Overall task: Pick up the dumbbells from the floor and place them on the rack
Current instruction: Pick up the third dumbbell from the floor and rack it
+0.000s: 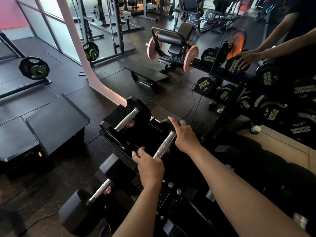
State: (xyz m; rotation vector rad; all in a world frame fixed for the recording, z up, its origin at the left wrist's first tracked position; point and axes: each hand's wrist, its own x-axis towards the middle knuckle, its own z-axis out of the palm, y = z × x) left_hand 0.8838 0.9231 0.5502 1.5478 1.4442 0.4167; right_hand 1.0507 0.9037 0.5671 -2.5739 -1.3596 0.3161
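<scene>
A black hex dumbbell with a knurled chrome handle [164,146] lies across the black dumbbell rack [171,185] at the centre. My left hand [150,166] grips its near head from above. My right hand [185,135] covers its far head, index finger stretched out. A second dumbbell [126,119] marked 5 sits on the rack just beyond. A third dumbbell [100,189] marked 2.5 rests on the rack nearer to me, at the lower left.
A mirror [273,127] along the right reflects the rack, more dumbbells and a person. Low black platforms [56,120] stand on the rubber floor at left. A loaded barbell [34,68], a machine with pink plates [171,48] and a floor cable [194,106] lie beyond.
</scene>
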